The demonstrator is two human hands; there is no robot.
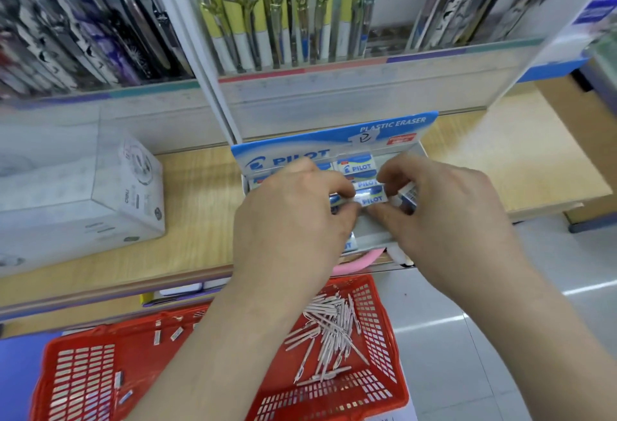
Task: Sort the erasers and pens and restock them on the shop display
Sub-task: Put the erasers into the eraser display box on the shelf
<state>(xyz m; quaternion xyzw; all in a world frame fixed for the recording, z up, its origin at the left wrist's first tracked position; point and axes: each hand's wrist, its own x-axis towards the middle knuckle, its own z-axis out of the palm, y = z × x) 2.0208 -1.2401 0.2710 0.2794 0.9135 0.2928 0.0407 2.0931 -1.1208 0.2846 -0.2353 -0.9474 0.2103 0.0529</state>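
A blue and white Pilot eraser display box (334, 140) stands on the wooden shelf, with several wrapped erasers in it. Both hands are over the box. My left hand (290, 213) pinches a blue-wrapped eraser (335, 201) at its fingertips. My right hand (444, 207) holds several erasers; one labelled eraser (371, 198) is pinched between thumb and forefinger, and another eraser (409, 195) shows its barcode in the curled fingers. Below, a red basket (374, 397) holds a heap of white pens (330, 330) and a few loose erasers (157, 337).
Pen racks (283, 26) fill the display wall behind the box. A grey carton (100, 193) sits on the wooden shelf (197, 207) to the left. A pink object (354, 263) lies at the shelf's front edge. Tiled floor (500, 337) is on the right.
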